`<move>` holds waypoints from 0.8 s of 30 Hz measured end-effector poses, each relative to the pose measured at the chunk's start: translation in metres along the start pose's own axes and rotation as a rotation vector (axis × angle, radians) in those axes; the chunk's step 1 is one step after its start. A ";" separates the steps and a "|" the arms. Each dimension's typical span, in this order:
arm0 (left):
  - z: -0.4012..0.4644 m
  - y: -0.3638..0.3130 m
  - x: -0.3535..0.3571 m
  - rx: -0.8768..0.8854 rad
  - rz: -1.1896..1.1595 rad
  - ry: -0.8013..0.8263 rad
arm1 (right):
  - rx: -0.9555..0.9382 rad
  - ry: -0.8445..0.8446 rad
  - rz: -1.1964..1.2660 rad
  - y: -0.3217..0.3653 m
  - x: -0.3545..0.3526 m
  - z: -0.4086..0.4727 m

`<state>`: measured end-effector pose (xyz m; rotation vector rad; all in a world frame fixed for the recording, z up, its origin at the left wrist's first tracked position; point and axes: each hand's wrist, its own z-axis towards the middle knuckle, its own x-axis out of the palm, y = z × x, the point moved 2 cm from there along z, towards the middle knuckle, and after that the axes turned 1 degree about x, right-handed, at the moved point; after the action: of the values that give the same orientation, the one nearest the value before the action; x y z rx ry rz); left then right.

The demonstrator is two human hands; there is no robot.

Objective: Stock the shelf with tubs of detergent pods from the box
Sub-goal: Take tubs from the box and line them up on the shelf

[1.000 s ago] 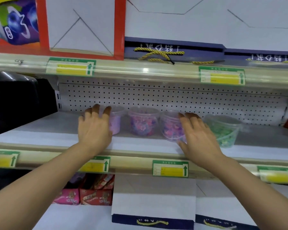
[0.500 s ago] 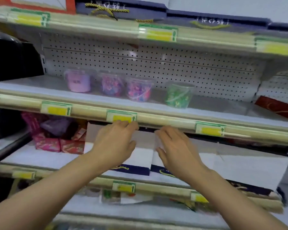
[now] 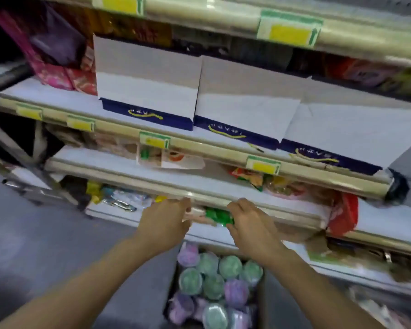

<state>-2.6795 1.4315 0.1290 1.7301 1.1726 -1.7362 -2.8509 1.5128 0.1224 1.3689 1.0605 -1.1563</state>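
both hands reach forward at lower centre of the frame, in front of the edge of a low shelf point(image 3: 199, 194). the left hand point(image 3: 165, 216) sits left of centre with its fingers loosely curled and nothing held in its grip; the fingertips lie at the shelf lip, though the blur hides whether they touch it. the right hand point(image 3: 249, 224) sits just right of centre, fingers likewise loosely bent, its grip empty as far as the blurred frame lets me tell. between the two hands, on the shelf behind them, a green packet point(image 3: 220, 216) shows; neither hand clearly holds it.

directly below the hands, at bottom centre, an open cardboard box point(image 3: 170, 281) stands on the grey floor point(image 3: 45, 245). it is packed with tubs of detergent pods point(image 3: 229, 267), seen from above by their round lids, some green, some purple, lying close against each other.

higher up, in the middle of the frame, white and navy cartons point(image 3: 147, 91) stand side by side on another shelf, with pink and red packets point(image 3: 64, 79) at their left. yellow price tags point(image 3: 288, 33) with green borders are fixed along the shelf rails. a red bag point(image 3: 343, 216) hangs at the right edge of the low shelf.
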 end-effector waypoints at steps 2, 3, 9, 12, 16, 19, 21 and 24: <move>-0.009 0.007 0.037 -0.048 -0.014 0.095 | 0.082 0.096 0.046 -0.012 0.035 -0.017; -0.013 0.012 0.056 -0.070 -0.028 0.148 | 0.113 0.133 0.072 -0.016 0.053 -0.025; -0.027 0.046 0.159 -0.104 -0.106 0.360 | 0.296 0.317 0.176 -0.035 0.156 -0.063; -0.035 0.065 0.214 -0.155 -0.138 0.447 | 0.405 0.375 0.254 -0.038 0.207 -0.077; -0.039 0.084 0.283 -0.263 -0.195 0.488 | 0.494 0.462 0.236 -0.044 0.269 -0.090; -0.029 0.094 0.332 -0.301 -0.248 0.453 | 0.502 0.466 0.272 -0.053 0.317 -0.087; -0.015 0.101 0.368 -0.292 -0.236 0.433 | 0.488 0.441 0.291 -0.060 0.349 -0.079; 0.018 0.115 0.429 -0.260 -0.219 0.387 | 0.461 0.411 0.253 -0.077 0.402 -0.065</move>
<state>-2.6583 1.4658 -0.3133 1.8791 1.7264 -1.3138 -2.8583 1.5916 -0.2849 2.1070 0.8896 -0.9855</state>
